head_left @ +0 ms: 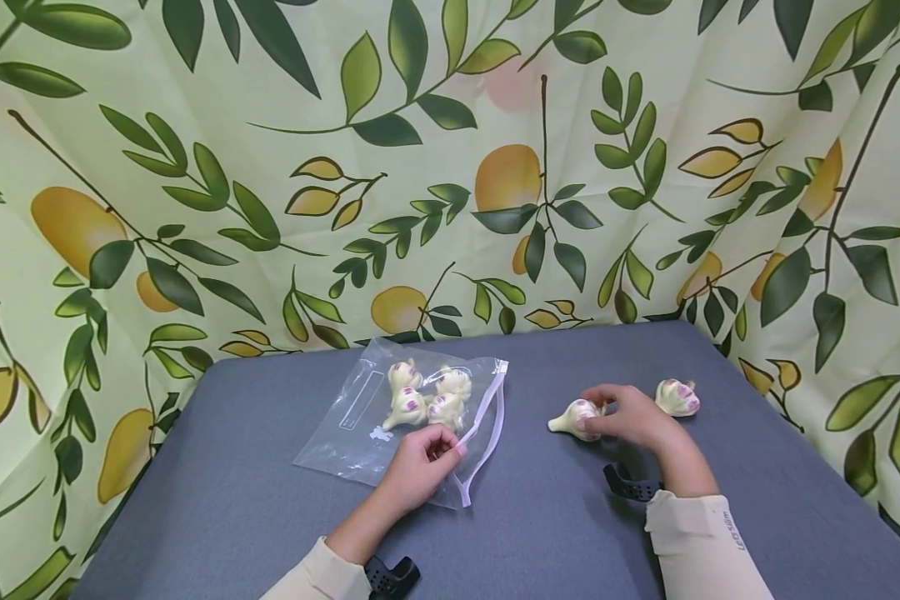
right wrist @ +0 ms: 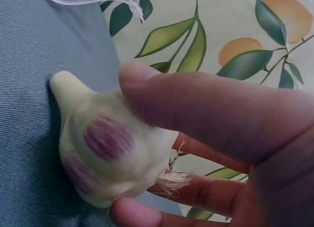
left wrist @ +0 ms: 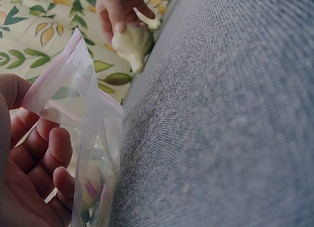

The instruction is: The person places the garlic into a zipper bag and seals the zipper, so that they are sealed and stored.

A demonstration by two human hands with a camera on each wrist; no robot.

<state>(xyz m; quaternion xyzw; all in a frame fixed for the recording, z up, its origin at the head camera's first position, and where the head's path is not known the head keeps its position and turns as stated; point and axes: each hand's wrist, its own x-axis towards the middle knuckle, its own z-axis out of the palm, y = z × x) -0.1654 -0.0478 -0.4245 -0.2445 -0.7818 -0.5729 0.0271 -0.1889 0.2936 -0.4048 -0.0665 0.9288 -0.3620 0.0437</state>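
My left hand [head_left: 422, 468] pinches the lilac zip edge of a clear zip bag [head_left: 326, 454] lying on the table. The left wrist view shows the bag's mouth [left wrist: 51, 87] raised and parted, with thumb and finger at its rim. Several white-and-purple garlic bulbs [head_left: 407, 408] sit inside the bag. To the right, my right hand [head_left: 630, 415] holds another garlic bulb [right wrist: 108, 143] between thumb and fingers. Its stem points left, toward the bag, and its stringy roots face the palm. One more garlic bulb [head_left: 677, 397] lies just beyond the right hand.
The grey cloth-covered table [head_left: 540, 517] runs back to a hanging curtain [head_left: 435, 225] printed with fruit and leaves. This curtain also borders the left and right sides. A black wrist strap [head_left: 630, 483] shows beneath the right wrist, and another [head_left: 392, 577] beneath the left.
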